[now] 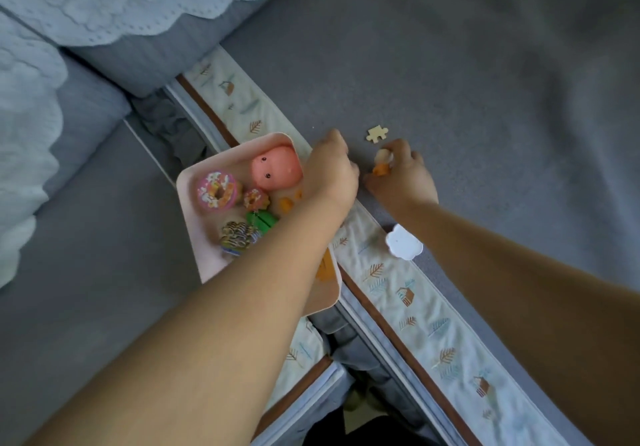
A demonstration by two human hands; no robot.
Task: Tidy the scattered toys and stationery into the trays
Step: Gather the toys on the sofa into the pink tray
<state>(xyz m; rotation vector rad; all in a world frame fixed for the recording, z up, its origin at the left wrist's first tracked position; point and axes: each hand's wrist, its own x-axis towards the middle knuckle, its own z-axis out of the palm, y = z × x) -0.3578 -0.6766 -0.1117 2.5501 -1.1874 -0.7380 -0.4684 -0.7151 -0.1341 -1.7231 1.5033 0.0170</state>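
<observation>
A pink tray (194, 182) sits on the grey surface beside a quilted border strip (391, 272) printed with leaves and little houses. In the tray lie a pink round-headed toy (275, 168) with two dot eyes, a large sprinkled doughnut toy (216, 190), a smaller doughnut toy (255, 199) just beside it, a green toy (263, 221), a striped brown-and-cream piece (235, 232) and a few orange bits (286, 203).

The left hand (330, 168) reaches across the tray's far right corner, its forearm crossing over the tray. Its fingers are curled downward with the knuckles up; the fingertips are hidden behind the hand, so I cannot tell whether they hold anything.

The right hand (403, 177) rests on the grey carpet (485, 99) on the other side of the border strip, close to the left hand. Its thumb and fingers are curled round a small toy (382, 163), cream on top and orange below, which sticks out from the left side of the grip. The toy is blurred, and it may be a little figure, though its form is not clear. It is outside the tray, just past the strip.

A cream jigsaw piece (377, 133) lies flat on the carpet just beyond the right hand's fingers, apart from them and not touched. A white cloud-shaped piece (403, 242) lies at the edge of the strip, right beside the right forearm and nearer the person than either hand.

Pale lace-edged fabric (104, 2) fills the upper left.
</observation>
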